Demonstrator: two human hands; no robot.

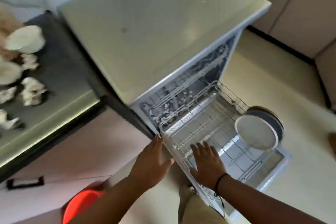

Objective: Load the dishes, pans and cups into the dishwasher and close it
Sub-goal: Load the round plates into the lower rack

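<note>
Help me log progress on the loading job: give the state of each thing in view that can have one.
dishwasher: door down, open.
lower rack: pulled out, mostly bare.
plates: standing on edge at the rack's far end.
white dishes: on the dark counter, not loaded.
left hand: open, fingertips at the rack's near corner.
right hand: open, flat over the rack.

You see rack (209, 123): white coated wire | surface (60, 78), left of frame: brushed metal, soft sheen | dishwasher top (154, 29): smooth matt | bowl (256, 132): glossy white.
</note>
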